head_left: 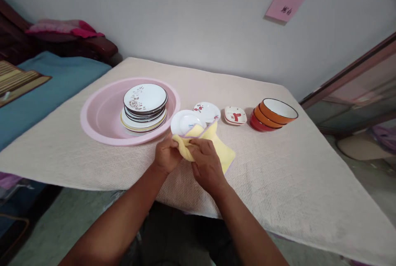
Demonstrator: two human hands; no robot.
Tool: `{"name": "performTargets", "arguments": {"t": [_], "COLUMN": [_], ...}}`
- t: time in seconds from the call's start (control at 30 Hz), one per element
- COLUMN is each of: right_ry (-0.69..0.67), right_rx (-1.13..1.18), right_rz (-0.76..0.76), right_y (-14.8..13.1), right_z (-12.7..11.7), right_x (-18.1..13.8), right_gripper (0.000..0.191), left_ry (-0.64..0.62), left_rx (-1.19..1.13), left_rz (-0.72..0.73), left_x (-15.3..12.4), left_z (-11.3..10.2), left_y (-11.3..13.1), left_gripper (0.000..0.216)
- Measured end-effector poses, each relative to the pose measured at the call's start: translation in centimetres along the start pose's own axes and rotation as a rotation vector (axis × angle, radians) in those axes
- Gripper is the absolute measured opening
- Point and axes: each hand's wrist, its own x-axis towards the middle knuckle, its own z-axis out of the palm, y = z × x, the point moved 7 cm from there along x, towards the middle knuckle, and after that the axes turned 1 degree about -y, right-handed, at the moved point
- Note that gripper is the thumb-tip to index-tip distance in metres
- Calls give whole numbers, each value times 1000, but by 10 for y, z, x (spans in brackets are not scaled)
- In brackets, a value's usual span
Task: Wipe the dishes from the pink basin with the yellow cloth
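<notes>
At table centre, we gripped the yellow cloth (pixel 216 144) with both hands: left hand (pixel 167 155) pinching its bunched near end, right hand (pixel 206 163) closed over it. Cloth overlapped a small white plate (pixel 185 121), beside the pink basin (pixel 102 117) of stacked plates (pixel 144 107).

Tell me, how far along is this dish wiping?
Looks early. Apart from the basin sit a small white flowered saucer, a square red-patterned dish and stacked orange and red bowls, perhaps done. In hand: left hand and right hand grip a yellow cloth against a small white plate. Left: a stack of plates in the pink plastic basin.
</notes>
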Motion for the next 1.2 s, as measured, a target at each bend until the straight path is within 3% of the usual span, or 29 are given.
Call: {"name": "performTargets", "arguments": {"t": [0.2,0.37,0.57,0.7,0.83,1.03,1.13,1.2], "right_ry": [196,425,499,478,415,141,113,190], "right_rx": [-5,46,199,153,25,39,18,-32], "right_rz": [81,261,456,415,274,66,21,68], "right_y": [31,70,103,95,63,12,17,33], "right_z": [-6,-29,-42,-44,-39,-9,-6,-13], "right_x": [-11,-15,-17,-13,-7,-1,-1,-1], "right_gripper": [37,31,24,30,38,51,53,51], "left_ry": [106,102,18,-33,-34,61,46,-1], "left_rx": [-101,-79,26,123,151,180,207,265], "left_rz": [40,-37,-166,-210,-211,-97,-86,-108], "left_x": [7,4,0,-2,-3,1,1,-1], "left_z": [-4,-5,0,-1,0,-5,-6,-5], "left_y": [6,0,-17,-26,-28,-20,-21,-24], "left_gripper": [43,44,45,42,39,30,32,34]}}
